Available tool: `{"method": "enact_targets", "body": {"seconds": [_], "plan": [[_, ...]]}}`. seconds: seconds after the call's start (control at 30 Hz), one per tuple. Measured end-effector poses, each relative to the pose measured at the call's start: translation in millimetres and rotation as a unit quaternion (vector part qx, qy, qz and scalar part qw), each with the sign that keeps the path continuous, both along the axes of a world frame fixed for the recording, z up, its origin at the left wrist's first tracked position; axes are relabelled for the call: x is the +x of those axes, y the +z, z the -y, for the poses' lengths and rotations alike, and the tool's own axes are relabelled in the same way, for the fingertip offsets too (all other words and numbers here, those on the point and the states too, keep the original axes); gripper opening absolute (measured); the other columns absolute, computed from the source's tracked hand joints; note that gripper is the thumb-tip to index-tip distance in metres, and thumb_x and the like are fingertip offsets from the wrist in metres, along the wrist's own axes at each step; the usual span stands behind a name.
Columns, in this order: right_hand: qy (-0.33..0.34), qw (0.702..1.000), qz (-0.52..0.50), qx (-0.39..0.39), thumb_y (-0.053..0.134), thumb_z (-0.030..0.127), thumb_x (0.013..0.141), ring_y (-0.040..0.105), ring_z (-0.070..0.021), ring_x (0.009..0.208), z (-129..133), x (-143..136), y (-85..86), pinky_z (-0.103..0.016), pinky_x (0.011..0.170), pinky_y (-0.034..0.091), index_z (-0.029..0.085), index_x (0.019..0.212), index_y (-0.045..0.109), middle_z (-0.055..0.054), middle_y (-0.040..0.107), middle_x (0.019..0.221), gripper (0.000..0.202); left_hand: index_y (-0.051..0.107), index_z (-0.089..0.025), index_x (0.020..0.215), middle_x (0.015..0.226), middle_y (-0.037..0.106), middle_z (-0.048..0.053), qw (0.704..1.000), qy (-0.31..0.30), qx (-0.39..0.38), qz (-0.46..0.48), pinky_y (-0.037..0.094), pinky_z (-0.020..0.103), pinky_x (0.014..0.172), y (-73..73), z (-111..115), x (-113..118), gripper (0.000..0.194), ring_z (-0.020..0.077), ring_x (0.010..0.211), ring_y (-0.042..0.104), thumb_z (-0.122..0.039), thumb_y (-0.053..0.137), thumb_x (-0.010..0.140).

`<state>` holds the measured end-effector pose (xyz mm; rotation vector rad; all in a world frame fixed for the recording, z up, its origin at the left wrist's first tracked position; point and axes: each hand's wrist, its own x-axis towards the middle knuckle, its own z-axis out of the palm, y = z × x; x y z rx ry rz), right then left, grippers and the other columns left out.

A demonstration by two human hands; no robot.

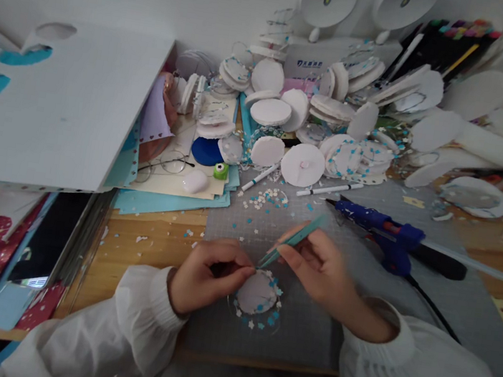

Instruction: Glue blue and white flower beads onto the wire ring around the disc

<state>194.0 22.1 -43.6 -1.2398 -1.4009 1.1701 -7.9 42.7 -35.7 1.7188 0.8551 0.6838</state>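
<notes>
My right hand (316,264) is closed on teal tweezers (294,239), whose tips point down and left toward my left fingertips. My left hand (213,274) is pinched at the upper left edge of a round white disc (257,292); whatever lies between its finger and thumb is too small to make out. Blue and white star and flower shapes ring the disc, along with a thin clear loop. The disc lies on a grey mat (304,341). Loose small shapes (269,199) are scattered beyond my hands.
A blue glue gun (378,226) with a black cord lies to the right. White discs (302,164) and decorated rings crowd the back. Two white pens (329,189) lie before them. At left are a large white board (54,115) and glasses (172,165).
</notes>
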Motion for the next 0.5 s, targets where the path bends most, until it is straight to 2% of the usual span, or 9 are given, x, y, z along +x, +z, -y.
{"method": "enact_targets", "body": {"seconds": [0.07,0.17,0.5], "plan": [[0.000,0.997,-0.044,-0.056,0.061,0.039,0.081,0.059,-0.0130,0.062,-3.9,-2.2,0.8,-0.027,0.057,0.051,0.022,0.080,0.054,0.000,0.060,0.070,0.018,0.066,-0.009,0.072,0.065,0.061,0.006,1.000,-0.003,0.000,0.002,0.040,0.023,0.053,0.2,0.0,-0.1,0.016,0.0123,0.058,0.053,-0.019,0.060,0.083],[0.014,0.993,-0.063,-0.099,0.062,0.041,0.079,0.058,-0.0108,0.059,-8.5,-3.5,2.4,-0.024,0.054,0.050,0.021,0.077,0.053,0.002,0.058,0.066,0.023,0.066,-0.009,0.071,0.064,0.061,0.006,1.000,-0.006,-0.001,0.002,0.039,0.023,0.052,0.7,0.3,0.2,0.016,0.0119,0.057,0.052,-0.018,0.060,0.082],[0.018,0.991,-0.088,-0.103,0.064,0.041,0.078,0.056,-0.0095,0.057,-9.8,-3.3,0.8,-0.022,0.054,0.050,0.019,0.077,0.055,0.002,0.057,0.063,0.024,0.067,-0.010,0.071,0.064,0.061,0.005,1.000,0.006,-0.002,-0.003,0.040,0.023,0.052,2.3,1.5,1.6,0.017,0.0120,0.057,0.052,-0.021,0.060,0.083]]}}
